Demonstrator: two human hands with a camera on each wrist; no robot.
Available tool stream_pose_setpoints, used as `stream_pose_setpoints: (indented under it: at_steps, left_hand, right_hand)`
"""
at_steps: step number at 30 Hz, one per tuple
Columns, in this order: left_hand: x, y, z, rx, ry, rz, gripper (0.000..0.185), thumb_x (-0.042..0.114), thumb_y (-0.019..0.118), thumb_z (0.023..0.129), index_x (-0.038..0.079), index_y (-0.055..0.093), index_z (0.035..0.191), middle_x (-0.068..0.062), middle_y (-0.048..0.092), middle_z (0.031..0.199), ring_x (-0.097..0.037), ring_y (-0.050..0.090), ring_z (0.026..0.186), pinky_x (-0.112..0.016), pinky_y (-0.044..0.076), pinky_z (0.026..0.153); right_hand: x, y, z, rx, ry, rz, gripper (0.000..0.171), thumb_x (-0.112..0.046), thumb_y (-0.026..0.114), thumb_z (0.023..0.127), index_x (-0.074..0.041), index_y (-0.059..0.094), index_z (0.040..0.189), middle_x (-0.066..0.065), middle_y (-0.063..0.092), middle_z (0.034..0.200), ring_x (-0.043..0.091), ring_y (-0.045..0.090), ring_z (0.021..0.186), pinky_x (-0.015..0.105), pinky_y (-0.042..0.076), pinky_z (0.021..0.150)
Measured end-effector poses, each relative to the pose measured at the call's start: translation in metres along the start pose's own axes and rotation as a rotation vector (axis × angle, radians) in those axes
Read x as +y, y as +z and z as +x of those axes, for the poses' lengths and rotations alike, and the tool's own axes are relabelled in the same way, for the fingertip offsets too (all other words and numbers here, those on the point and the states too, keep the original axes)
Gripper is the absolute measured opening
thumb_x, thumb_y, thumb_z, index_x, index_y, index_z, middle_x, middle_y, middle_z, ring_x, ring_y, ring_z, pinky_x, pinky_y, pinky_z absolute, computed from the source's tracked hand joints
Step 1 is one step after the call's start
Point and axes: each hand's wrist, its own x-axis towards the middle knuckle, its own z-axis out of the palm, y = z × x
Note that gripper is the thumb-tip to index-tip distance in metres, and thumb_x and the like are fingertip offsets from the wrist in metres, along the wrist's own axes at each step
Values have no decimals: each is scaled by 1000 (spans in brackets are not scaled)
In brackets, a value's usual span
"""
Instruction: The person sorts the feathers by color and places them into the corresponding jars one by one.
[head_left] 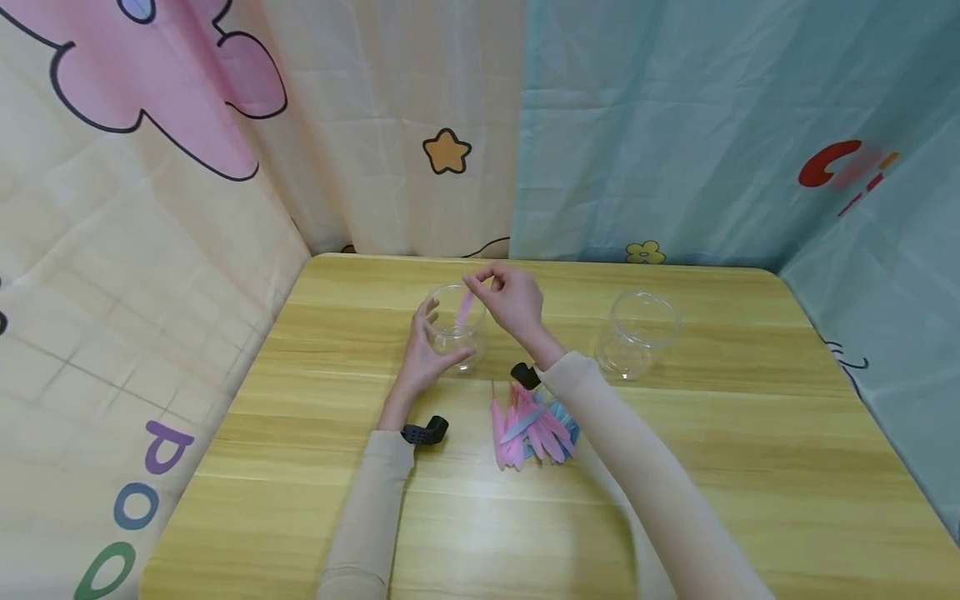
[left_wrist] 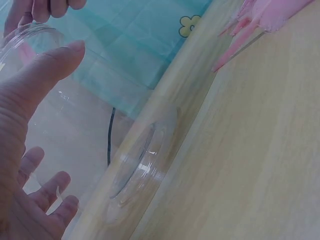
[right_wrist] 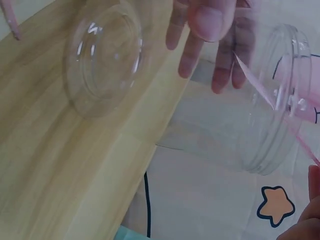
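Right grip (head_left: 513, 302) pinches the pink strip (head_left: 464, 310) by its upper end; left grip (head_left: 424, 357) cups the jar (head_left: 452, 335) from 8 o'clock. Strip seems light; jar likely slick, best held mid-body.

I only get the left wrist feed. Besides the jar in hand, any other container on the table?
Observer: Yes, the head view shows a second clear jar, over on the person's right.

Operator: The pile looks all pink from here. Other colours?

Observer: Yes, light-blue pieces lie among the pink ones.

Operator: I can't see the fingertips of the right hand. Holding anything?

Observer: It pinches a slim pink piece, whose far end is inside the held jar.
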Motion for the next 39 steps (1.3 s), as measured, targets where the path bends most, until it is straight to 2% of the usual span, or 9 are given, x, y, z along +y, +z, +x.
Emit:
stream_pose_setpoints:
  at_steps: [4, 7, 11, 15, 18, 25, 32, 35, 39]
  left_hand:
    - [-1, 0, 1, 2, -6, 7, 110, 34, 87, 67, 34, 14, 149, -1, 24, 149, -30, 30, 133, -55, 33, 100]
    - [-1, 0, 1, 2, -13, 6, 111, 34, 87, 67, 34, 14, 150, -1, 24, 150, -29, 29, 133, -56, 32, 100]
    - [0, -1, 2, 4, -22, 5, 112, 31, 88, 66, 33, 14, 150, -1, 23, 150, -28, 28, 134, -56, 31, 101]
    - [6, -2, 1, 4, -28, 8, 112, 22, 87, 68, 27, 13, 151, -5, 22, 151, -32, 27, 135, -58, 29, 101]
    - [13, -3, 0, -3, -35, 2, 111, 15, 86, 69, 21, 13, 152, -10, 22, 151, -37, 26, 135, -60, 28, 101]
    - [2, -2, 1, 4, -12, 13, 111, 32, 87, 66, 33, 14, 150, 0, 24, 150, -29, 29, 134, -57, 30, 101]
    - [0, -1, 3, 1, -17, 17, 111, 34, 87, 66, 33, 14, 150, 0, 23, 150, -27, 28, 135, -57, 29, 101]
    - [3, -1, 2, -7, -22, 10, 111, 28, 87, 68, 29, 13, 151, -4, 22, 151, -31, 26, 135, -59, 28, 101]
    - [23, -4, -4, -17, -10, 2, 109, 16, 85, 70, 17, 13, 151, -13, 21, 151, -38, 26, 135, -61, 27, 101]
  right_hand:
    - [10, 0, -5, -63, 39, -53, 33, -50, 67, 84, -17, 70, 87, -2, 46, 55, 14, 39, 46, 25, 24, 42]
    - [18, -4, -8, -73, 53, -78, 34, -50, 66, 84, -17, 70, 87, -1, 46, 56, 15, 40, 48, 26, 25, 43]
    - [30, -14, -12, -71, 67, -59, 35, -48, 67, 85, -14, 70, 87, 1, 46, 57, 18, 40, 48, 28, 26, 44]
    - [44, -24, -17, -99, 96, -32, 34, -48, 66, 85, -14, 69, 86, 2, 46, 57, 19, 40, 48, 30, 29, 45]
    - [52, -30, -23, -163, 126, -35, 35, -48, 67, 85, -13, 69, 84, 2, 45, 56, 18, 40, 49, 30, 31, 47]
    - [67, -39, -41, -345, 196, -123, 33, -47, 68, 84, -14, 68, 83, 0, 43, 55, 16, 37, 48, 29, 29, 46]
    - [74, -42, -55, -526, 183, -206, 28, -42, 71, 84, -15, 67, 80, -3, 43, 55, 13, 39, 49, 27, 30, 46]
    - [72, -44, -60, -601, 171, -228, 25, -40, 72, 83, -16, 67, 78, -3, 46, 55, 12, 41, 48, 26, 32, 45]
    - [73, -44, -66, -665, 149, -262, 26, -42, 73, 81, -18, 66, 76, -3, 51, 59, 12, 43, 51, 27, 33, 47]
